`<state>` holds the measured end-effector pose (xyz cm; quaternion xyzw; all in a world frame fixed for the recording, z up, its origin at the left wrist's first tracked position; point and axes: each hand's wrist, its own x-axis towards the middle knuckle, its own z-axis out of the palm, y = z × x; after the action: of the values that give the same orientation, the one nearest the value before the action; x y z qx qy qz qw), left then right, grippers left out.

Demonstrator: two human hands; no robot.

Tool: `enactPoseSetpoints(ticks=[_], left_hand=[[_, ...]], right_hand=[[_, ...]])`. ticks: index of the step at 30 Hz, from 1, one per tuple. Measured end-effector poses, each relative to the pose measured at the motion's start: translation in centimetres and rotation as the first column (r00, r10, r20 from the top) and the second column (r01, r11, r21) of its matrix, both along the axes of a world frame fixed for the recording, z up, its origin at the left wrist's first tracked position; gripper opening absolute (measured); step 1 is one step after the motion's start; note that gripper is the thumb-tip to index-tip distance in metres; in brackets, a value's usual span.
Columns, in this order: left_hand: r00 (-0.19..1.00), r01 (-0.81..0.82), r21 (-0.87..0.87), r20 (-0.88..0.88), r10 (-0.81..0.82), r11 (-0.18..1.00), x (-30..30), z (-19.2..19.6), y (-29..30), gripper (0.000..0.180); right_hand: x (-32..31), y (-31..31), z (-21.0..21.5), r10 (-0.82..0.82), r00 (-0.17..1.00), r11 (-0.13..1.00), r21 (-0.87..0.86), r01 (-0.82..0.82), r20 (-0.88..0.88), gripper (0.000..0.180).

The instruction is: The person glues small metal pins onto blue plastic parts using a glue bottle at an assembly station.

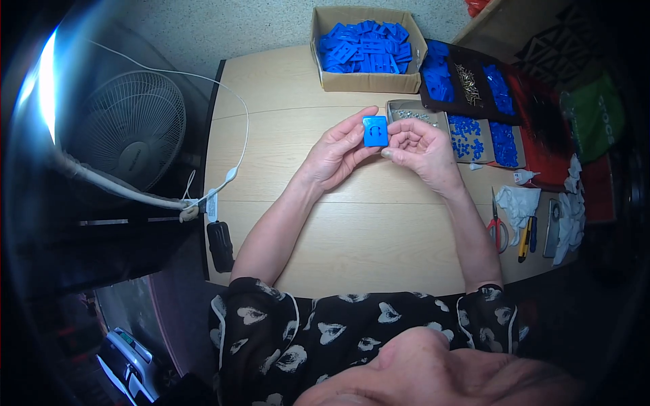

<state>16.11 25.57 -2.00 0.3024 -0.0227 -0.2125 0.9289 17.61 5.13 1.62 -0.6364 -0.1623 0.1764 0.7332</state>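
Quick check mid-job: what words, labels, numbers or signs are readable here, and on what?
Green bag: pale lettering, which I won't copy out.
Fan hub: small marking, too blurred to read.
White strip: faint marks, too small to read.
Blue piece in the left hand: no lettering I can make out.

A box [371, 82] stands behind the held piece [370, 141].

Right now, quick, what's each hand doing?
Left hand: closed, holding a small blue rectangular piece.
Right hand: fingers curled at the piece's right edge; whether it grips cannot be told.
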Motion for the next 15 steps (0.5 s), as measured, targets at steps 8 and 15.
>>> enactPoseSetpoints(ticks=[8,15], left_hand=[[1.000,0.001,-0.002,-0.012,-0.001,1.000,0.10,-0.13,-0.10,0.045],[1.000,0.002,0.009,-0.024,-0.002,1.000,0.08,-0.17,-0.44,0.044]], right_hand=[[-0.18,0.09,0.05,-0.055,0.997,0.995,-0.081,0.059,0.054,0.028],[-0.27,-0.29,0.14,-0.073,0.996,0.992,-0.102,0.077,0.042,0.027]])
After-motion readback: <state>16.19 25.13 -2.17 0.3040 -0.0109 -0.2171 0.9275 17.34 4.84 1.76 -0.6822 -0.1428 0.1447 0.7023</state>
